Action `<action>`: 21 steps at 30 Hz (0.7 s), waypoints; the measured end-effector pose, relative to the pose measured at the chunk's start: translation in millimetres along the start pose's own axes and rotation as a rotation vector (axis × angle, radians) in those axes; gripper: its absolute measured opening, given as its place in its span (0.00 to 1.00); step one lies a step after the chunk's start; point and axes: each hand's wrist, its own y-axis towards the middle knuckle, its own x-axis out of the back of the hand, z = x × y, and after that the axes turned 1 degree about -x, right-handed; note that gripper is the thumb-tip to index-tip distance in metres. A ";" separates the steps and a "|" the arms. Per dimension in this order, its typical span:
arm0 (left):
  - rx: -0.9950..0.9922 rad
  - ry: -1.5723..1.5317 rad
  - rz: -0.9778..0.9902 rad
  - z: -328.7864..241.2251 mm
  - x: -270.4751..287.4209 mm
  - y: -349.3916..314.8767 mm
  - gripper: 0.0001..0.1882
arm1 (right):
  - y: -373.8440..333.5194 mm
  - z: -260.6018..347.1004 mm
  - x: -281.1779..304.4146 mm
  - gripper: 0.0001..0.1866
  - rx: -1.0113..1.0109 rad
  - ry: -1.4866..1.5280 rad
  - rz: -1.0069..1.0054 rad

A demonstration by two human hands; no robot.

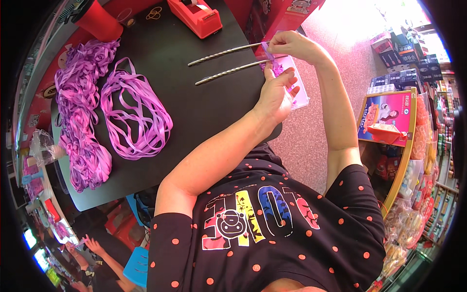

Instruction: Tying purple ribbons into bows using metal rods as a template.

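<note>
Two twisted metal rods (pixel 226 53) stick out side by side over the dark table. At their right ends my right hand (pixel 294 47) pinches a narrow purple ribbon (pixel 265 47), which runs across the rods. My left hand (pixel 276 95) is just below, palm partly turned up. Its thumb is close to the lower rod and the ribbon, while its curved fingers are apart from the thumb. Behind this hand lies a clear plastic tray (pixel 302 97) with small purple pieces in it, partly hidden by the fingers.
On the black table (pixel 160 53) lie a looped purple ribbon bundle (pixel 136 114) and a larger ribbon heap (pixel 82 112). A red tape dispenser (pixel 197 17) stands at the far edge, a red cup (pixel 99 22) at far left. Boxed goods (pixel 399 53) and a display case (pixel 386 117) stand at right.
</note>
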 end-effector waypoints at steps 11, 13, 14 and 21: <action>0.006 -0.031 0.027 -0.8 0.2 -0.4 0.40 | -15.6 -12.8 -19.7 0.20 -0.076 0.158 -0.139; -0.002 -0.060 0.103 -0.5 6.7 3.2 0.35 | -15.1 -26.2 -21.9 0.19 -0.072 0.360 -0.072; -0.002 -0.061 0.100 0.5 5.6 3.9 0.35 | -18.6 -37.2 -23.8 0.18 -0.112 0.791 -0.042; 0.051 -0.123 0.030 -2.7 0.4 -2.7 0.40 | 7.3 -67.4 -78.4 0.16 -0.085 1.447 0.100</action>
